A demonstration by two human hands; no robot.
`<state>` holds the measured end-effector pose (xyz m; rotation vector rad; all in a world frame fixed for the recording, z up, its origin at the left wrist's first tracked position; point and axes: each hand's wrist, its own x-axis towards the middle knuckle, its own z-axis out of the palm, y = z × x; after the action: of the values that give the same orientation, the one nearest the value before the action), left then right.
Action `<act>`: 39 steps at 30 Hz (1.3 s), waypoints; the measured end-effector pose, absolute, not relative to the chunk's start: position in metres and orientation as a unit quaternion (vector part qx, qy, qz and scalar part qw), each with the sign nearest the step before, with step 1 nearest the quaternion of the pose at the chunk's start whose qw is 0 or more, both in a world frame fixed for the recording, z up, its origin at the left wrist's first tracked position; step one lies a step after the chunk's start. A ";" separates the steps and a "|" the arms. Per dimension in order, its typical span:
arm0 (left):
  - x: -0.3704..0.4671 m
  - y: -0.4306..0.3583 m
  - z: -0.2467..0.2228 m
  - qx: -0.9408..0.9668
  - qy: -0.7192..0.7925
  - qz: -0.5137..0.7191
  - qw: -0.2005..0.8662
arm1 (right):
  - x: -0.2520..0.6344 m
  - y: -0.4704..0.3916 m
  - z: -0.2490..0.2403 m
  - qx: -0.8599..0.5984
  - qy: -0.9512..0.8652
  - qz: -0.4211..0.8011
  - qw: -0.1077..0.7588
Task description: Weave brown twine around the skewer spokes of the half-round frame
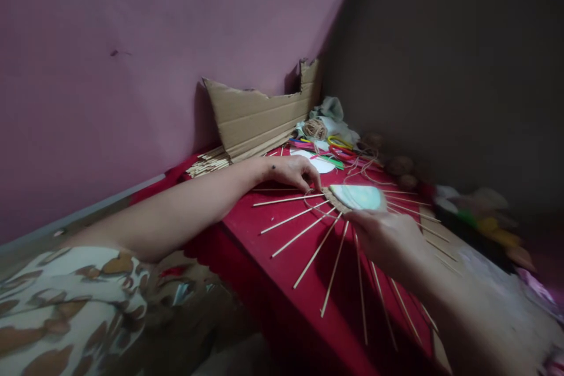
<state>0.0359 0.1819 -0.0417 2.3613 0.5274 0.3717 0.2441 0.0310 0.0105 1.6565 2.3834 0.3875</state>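
White, brown-patterned fabric sleeve (70, 305). Left hand (295, 172): narrowed, pinching thin brown cord (315, 210). Right hand (388, 234): holding 1 pale round disc (359, 195), wooden sticks (318, 251) radiating, inside red-clothed table (282, 267)'s near edge. Rim cord-work, apparently; calls for even tension.

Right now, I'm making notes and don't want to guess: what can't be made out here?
All in the head view:
- Part of the pale disc's rim: hidden by the right hand.
- Whether the left hand pinches the loose strand: too small and blurred.
- Parts of some spread sticks: hidden by the right hand and forearm.
- What the pile at right holds: dark, blurred, partly cut off by the edge.
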 end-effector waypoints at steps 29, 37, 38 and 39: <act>0.069 0.169 -0.024 0.901 0.385 0.061 0.193 | 0.310 0.027 -0.013 0.639 0.764 -0.058 0.077; 0.069 0.160 -0.029 0.879 0.407 0.087 0.233 | 0.310 0.023 0.010 0.651 0.751 -0.080 0.076; 0.068 0.160 -0.032 0.886 0.394 0.098 0.225 | 0.309 0.023 0.013 0.649 0.752 -0.086 0.073; 0.067 0.160 -0.034 0.894 0.379 0.110 0.214 | 0.309 0.023 0.015 0.647 0.754 -0.094 0.069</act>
<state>0.0666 0.1599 -0.0345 2.4803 1.0512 0.3053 0.3091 0.0231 0.0147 1.9472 2.2687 -0.2815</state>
